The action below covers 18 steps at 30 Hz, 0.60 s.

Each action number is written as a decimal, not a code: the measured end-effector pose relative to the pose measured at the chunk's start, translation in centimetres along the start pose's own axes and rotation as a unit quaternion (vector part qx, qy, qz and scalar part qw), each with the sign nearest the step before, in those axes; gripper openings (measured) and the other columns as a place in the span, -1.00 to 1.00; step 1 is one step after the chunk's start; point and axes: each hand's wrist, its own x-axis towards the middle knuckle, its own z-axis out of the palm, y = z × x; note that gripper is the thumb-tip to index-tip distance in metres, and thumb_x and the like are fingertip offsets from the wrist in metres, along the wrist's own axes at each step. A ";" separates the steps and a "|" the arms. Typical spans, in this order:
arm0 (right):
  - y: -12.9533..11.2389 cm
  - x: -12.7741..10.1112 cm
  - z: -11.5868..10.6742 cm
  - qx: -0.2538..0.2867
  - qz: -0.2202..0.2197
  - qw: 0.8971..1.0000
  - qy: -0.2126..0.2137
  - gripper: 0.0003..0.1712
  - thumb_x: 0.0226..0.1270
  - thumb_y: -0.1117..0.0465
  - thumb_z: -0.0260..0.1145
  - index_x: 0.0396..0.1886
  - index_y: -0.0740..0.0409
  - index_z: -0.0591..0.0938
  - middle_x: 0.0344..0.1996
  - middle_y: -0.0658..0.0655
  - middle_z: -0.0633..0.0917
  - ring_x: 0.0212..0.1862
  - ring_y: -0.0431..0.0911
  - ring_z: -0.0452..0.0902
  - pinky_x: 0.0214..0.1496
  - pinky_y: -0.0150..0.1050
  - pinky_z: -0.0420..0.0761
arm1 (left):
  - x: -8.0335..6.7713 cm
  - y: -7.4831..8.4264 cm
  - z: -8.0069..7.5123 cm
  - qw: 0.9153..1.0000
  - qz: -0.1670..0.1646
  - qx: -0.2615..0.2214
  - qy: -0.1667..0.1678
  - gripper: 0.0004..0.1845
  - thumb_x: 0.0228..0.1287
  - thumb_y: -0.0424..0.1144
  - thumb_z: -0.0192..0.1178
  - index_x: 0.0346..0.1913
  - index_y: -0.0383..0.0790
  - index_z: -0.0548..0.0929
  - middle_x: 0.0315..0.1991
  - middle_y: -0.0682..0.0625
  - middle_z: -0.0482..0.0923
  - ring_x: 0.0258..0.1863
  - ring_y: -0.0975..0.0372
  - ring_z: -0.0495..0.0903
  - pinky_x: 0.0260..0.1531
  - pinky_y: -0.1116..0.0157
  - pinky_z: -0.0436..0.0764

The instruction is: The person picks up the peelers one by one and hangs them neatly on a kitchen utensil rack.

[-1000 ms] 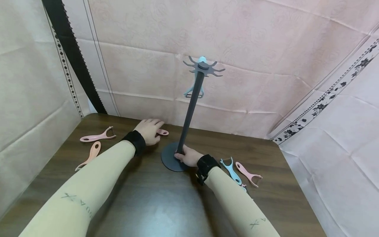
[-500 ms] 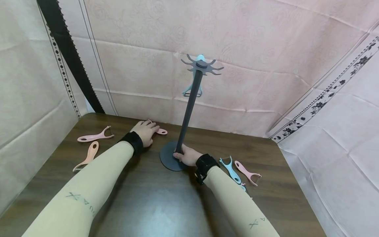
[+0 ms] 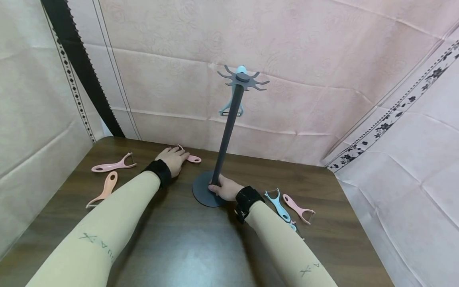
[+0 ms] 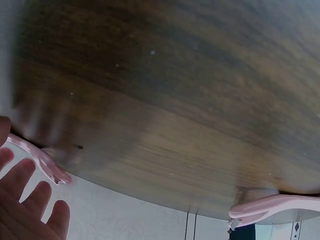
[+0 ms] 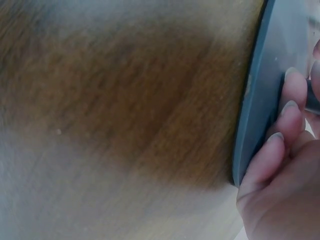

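Note:
My right hand [image 3: 228, 189] grips the foot of a dark grey hanging stand [image 3: 226, 137], whose round base [image 3: 206, 190] sits on the table. In the right wrist view the curled fingers [image 5: 287, 117] lie close over that base. A light blue Y-shaped peeler [image 3: 231, 101] hangs from the far side of the stand's hooked top. My left hand [image 3: 173, 160] is at the table's back edge, over a pink peeler [image 3: 194, 159] whose middle it partly hides. Loosely spread fingers [image 4: 36, 200] show beside that peeler in the left wrist view; I cannot tell if they touch it.
On the left of the table lie another pink peeler [image 3: 114, 165] and an orange one [image 3: 108, 188]. A blue peeler [image 3: 278, 206] and a pink one [image 3: 297, 208] lie right, with more partly hidden by the right forearm. A cloth [image 3: 172, 87] hangs behind the table.
The left hand has drawn back slightly to the left, uncovering more of the pink peeler, including its head end. The right hand keeps its hold on the stand. The head view has shifted slightly.

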 end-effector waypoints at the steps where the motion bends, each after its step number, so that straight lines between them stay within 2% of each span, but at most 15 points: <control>1: 0.0 0.0 0.0 0.001 -0.002 1.000 0.000 -0.73 0.48 -0.02 0.13 0.06 -0.05 0.46 -0.22 0.03 0.60 -0.15 -0.06 0.51 -0.09 -0.13 0.46 | -0.1 0.1 0.0 1.000 0.000 0.000 0.001 -0.51 0.36 -0.33 0.03 0.34 -0.25 0.42 0.32 -0.22 0.36 0.38 -0.11 0.19 0.30 -0.08 0.15; 5: 0.1 0.0 0.0 0.004 -0.007 1.000 -0.001 -0.73 0.49 -0.01 0.13 0.06 -0.04 0.46 -0.22 0.03 0.60 -0.15 -0.06 0.51 -0.08 -0.13 0.46 | -0.3 0.1 0.0 1.000 -0.001 -0.001 0.003 -0.60 0.41 -0.37 -0.05 0.27 -0.27 0.49 0.27 -0.22 0.42 0.34 -0.11 0.26 0.27 -0.08 0.21; 10: 0.1 0.1 0.1 0.000 -0.008 1.000 0.001 -0.74 0.49 0.00 0.13 0.06 -0.05 0.45 -0.21 0.02 0.60 -0.14 -0.06 0.51 -0.07 -0.13 0.46 | -0.4 0.0 0.0 1.000 0.002 0.003 0.011 -0.67 0.40 -0.34 0.03 0.15 -0.29 0.56 0.17 -0.23 0.51 0.26 -0.08 0.38 0.22 -0.05 0.29; 14: 0.0 0.0 0.1 0.002 -0.009 1.000 0.001 -0.74 0.49 0.00 0.13 0.05 -0.04 0.45 -0.20 0.03 0.60 -0.13 -0.06 0.51 -0.06 -0.13 0.46 | -0.4 0.0 0.0 1.000 0.010 0.019 0.014 -0.75 0.37 -0.28 0.13 0.03 -0.29 0.63 0.03 -0.21 0.60 0.10 -0.03 0.53 0.12 -0.03 0.39; 18: 0.0 -0.2 0.1 0.005 -0.005 1.000 -0.001 -0.72 0.49 -0.01 0.12 0.07 -0.04 0.45 -0.17 0.03 0.60 -0.11 -0.06 0.51 -0.02 -0.11 0.46 | -0.3 -0.1 0.1 0.999 0.013 0.034 0.015 -0.78 0.37 -0.29 0.13 -0.02 -0.27 0.66 -0.06 -0.19 0.65 -0.03 0.01 0.61 0.03 0.00 0.46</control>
